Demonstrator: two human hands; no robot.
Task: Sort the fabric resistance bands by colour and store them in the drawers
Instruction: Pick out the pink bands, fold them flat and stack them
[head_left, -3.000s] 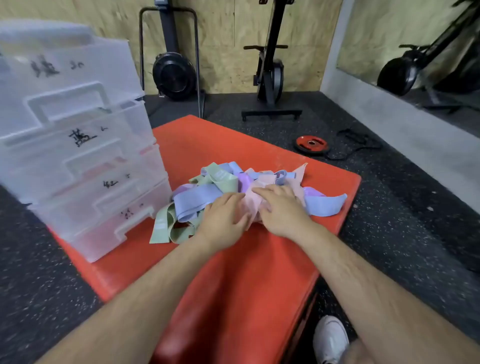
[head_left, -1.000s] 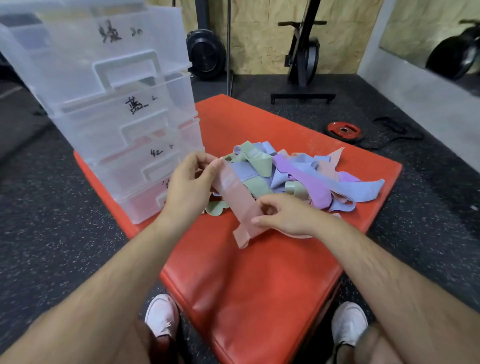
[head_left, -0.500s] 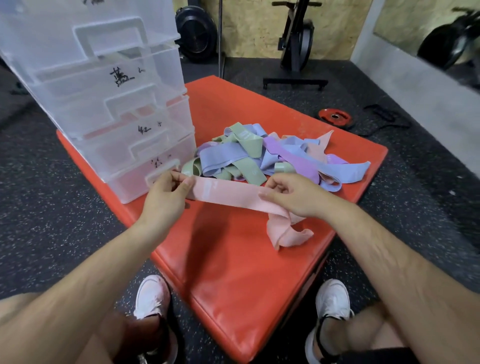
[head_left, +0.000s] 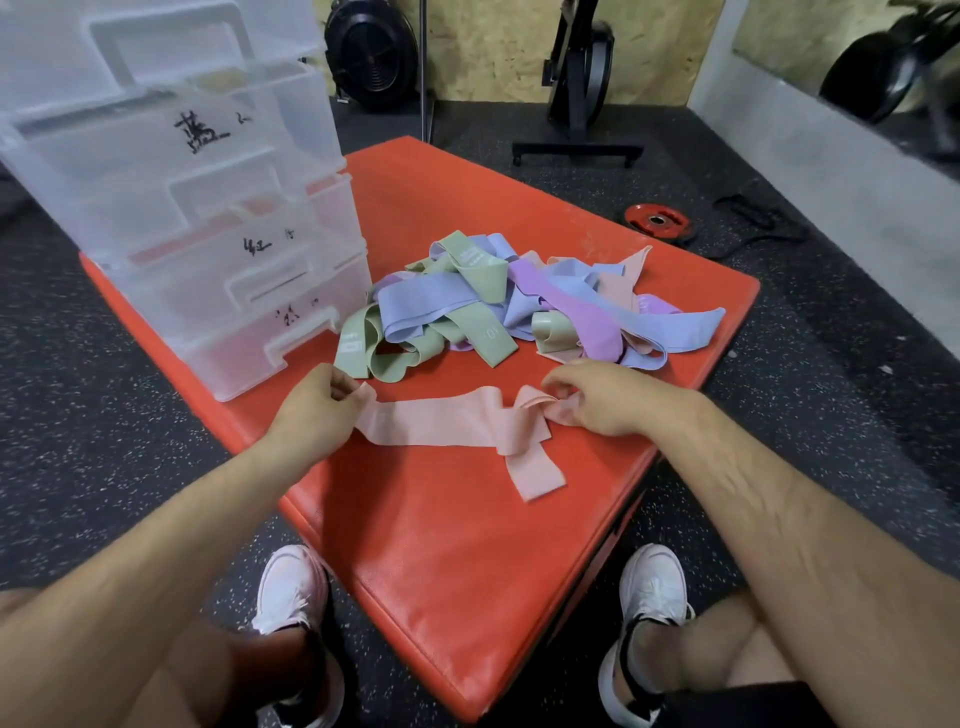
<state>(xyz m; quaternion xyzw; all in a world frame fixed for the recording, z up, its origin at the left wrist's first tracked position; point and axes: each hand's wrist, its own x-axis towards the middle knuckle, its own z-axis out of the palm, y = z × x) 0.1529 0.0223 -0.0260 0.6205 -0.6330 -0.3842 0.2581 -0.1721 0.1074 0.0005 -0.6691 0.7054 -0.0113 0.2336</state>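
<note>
Both hands pinch one pink band (head_left: 441, 421) that lies stretched on the red padded box (head_left: 467, 545), its long axis running left to right across the near part of the top. Left hand (head_left: 311, 410) is closed on the band's left end, thumb and fingers (head_left: 345, 387) nipped together; right hand (head_left: 602, 397) grips the bunched right end, where the fabric folds over and a loose tail points toward the near edge. Largest on the box is the clear drawer stack (head_left: 208, 218) at the left, drawers marked in black ink. Beside it sits the tangled pile of bands (head_left: 498, 306) — green, blue, purple, pink — just behind the pink band, apart from it.
</note>
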